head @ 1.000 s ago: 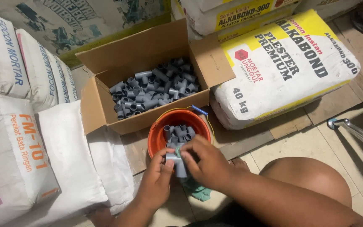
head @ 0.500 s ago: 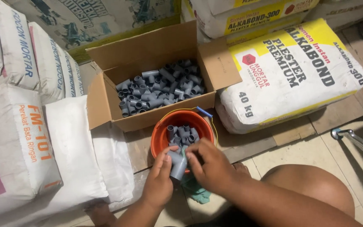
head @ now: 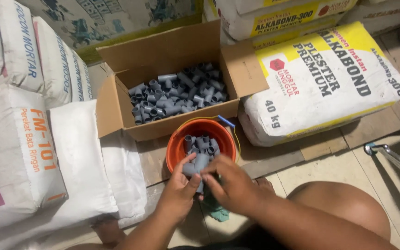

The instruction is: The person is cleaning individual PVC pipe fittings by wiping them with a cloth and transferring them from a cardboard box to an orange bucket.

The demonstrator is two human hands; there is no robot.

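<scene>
My left hand (head: 178, 190) and my right hand (head: 230, 184) together hold a grey plastic pipe fitting (head: 196, 166) just over the near rim of an orange bucket (head: 174, 147). The bucket holds several more grey fittings (head: 202, 144). A green cloth (head: 217, 210) lies under my right hand; whether that hand grips it I cannot tell. Behind the bucket stands an open cardboard box (head: 116, 111) filled with several grey pipe fittings (head: 177, 95).
Sacks of mortar are stacked at the left (head: 15, 139) and a yellow and white cement sack (head: 320, 78) lies at the right. My bare knee (head: 343, 203) is at the lower right. A metal tube (head: 394, 157) pokes in from the right over the tiled floor.
The fitting has turned between my hands and moved slightly up toward the bucket rim. The view has shifted a little.
</scene>
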